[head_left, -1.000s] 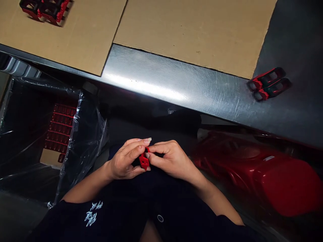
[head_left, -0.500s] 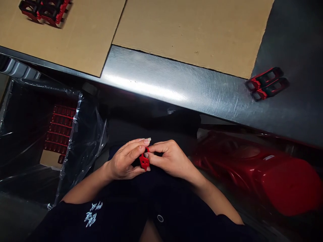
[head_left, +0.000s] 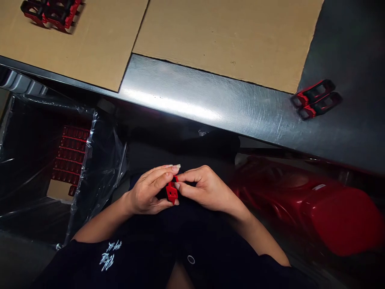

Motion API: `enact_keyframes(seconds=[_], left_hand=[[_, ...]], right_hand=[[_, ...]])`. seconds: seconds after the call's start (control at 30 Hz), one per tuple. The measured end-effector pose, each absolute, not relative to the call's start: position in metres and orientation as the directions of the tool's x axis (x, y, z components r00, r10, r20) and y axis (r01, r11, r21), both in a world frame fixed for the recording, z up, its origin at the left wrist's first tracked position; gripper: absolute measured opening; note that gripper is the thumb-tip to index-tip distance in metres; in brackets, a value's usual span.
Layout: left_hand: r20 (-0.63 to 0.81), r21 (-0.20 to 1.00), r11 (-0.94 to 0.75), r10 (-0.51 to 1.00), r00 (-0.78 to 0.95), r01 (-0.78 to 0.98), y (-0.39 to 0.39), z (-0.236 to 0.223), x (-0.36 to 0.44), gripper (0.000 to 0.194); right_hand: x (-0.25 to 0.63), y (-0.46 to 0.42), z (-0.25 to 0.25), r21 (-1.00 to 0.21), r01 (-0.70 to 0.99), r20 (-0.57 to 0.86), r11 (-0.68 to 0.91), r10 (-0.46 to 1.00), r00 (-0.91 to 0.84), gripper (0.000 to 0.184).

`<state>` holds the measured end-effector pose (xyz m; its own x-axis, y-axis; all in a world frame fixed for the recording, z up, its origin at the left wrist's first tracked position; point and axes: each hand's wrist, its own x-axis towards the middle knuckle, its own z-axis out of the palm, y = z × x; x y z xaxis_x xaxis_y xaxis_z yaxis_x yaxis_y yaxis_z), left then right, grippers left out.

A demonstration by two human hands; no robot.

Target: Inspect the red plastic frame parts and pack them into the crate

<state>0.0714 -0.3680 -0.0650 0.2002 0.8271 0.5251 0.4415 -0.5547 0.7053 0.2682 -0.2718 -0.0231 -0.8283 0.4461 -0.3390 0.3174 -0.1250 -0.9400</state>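
Close to my body, below the table edge, my left hand is closed around a small red and black plastic part, its thumb and fingers at opposite ends. The part's red end, with small dark holes, faces up; the rest is hidden in the palm. From the other side my right hand pinches at the upper end of the same part with thumb and forefinger. Whatever lies between those fingertips is too small to make out. Two similar red and black parts lie side by side on the metal table at the right.
Cardboard sheets cover much of the tabletop. More red and black parts sit at the upper left. Left of me stands a plastic-lined bin holding rows of dark red parts. A large red glossy object is under the table at right.
My right hand's fingertips have drawn slightly to the right along the part's upper end. The left hand keeps its hold, and the view has shifted very slightly.
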Motion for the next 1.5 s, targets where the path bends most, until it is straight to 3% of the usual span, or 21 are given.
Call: enact_keyframes(seconds=[0.13, 0.37, 0.53, 1.2, 1.5], left_hand=[[0.518, 0.712, -0.549, 0.831, 0.202, 0.438, -0.3670, -0.0615, 0.0699, 0.090], [0.533, 0.696, -0.563, 0.821, 0.205, 0.446, -0.3676, -0.0649, 0.0706, 0.091], [0.515, 0.708, -0.550, 0.831, 0.209, 0.443, -0.3684, -0.0634, 0.0703, 0.091], [0.529, 0.698, -0.567, 0.820, 0.218, 0.437, -0.3682, -0.0622, 0.0696, 0.093], [0.519, 0.697, -0.567, 0.821, 0.237, 0.438, -0.3679, -0.0615, 0.0694, 0.092]], right_hand=[[0.2736, -0.2677, -0.0247, -0.964, 0.224, -0.263, -0.140, 0.411, -0.873, 0.026], [0.2676, -0.2731, -0.0213, -0.945, 0.310, -0.318, -0.102, 0.498, -0.807, 0.025], [0.2718, -0.2694, -0.0225, -0.961, 0.261, -0.275, -0.094, 0.444, -0.853, 0.024], [0.2730, -0.2721, -0.0267, -0.945, 0.287, -0.327, -0.158, 0.408, -0.852, 0.026], [0.2754, -0.2707, -0.0281, -0.951, 0.288, -0.308, -0.110, 0.396, -0.865, 0.025]])
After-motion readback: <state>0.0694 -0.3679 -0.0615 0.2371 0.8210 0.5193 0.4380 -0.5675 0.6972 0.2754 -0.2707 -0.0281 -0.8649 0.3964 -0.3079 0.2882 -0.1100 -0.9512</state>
